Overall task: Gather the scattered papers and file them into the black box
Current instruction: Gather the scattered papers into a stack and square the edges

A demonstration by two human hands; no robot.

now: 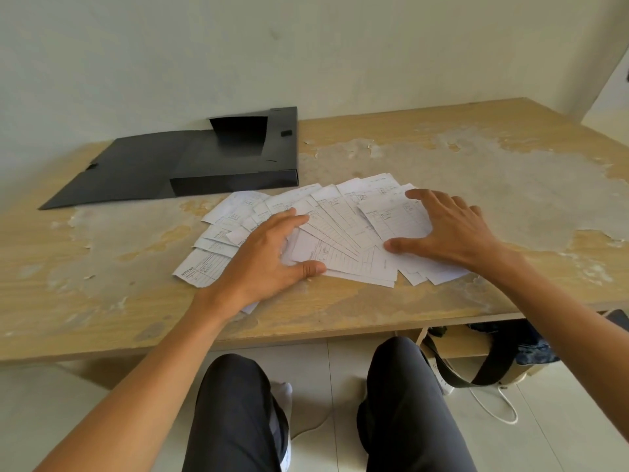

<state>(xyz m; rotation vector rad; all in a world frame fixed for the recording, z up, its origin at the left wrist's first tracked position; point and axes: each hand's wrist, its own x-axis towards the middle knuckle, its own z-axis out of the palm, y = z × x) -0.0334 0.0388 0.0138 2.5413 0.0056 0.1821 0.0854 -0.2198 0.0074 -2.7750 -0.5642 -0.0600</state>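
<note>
A fan of small white printed paper slips (343,233) lies overlapped across the middle of the frame on a worn, peeling light-wood tabletop (476,172), and both hands rest on it with nothing gripped: the left hand (269,257) lies spread at centre left, fingers and thumb splayed over the slips, and the right hand (452,229) presses flat and wide on the right end of the fan. The flat black cardboard file box (235,158) sits open at upper left, its lid flap folded out toward the left edge of the frame, close behind the fan but apart from it. The likeliest trouble, as I judge it, comes from sweeping the hands together. Thin loose sheets may buckle or crease rather than slide, and the outlying slips at lower left and lower right could be left behind. Those nearest the table's front edge might also be pushed off onto the floor. The flaking surface may snag paper corners too. Several slips are hidden under both palms, so their number cannot be told. The print is too small to read beyond a heading. The box's interior is dark, and whether anything already lies inside cannot be made out.
</note>
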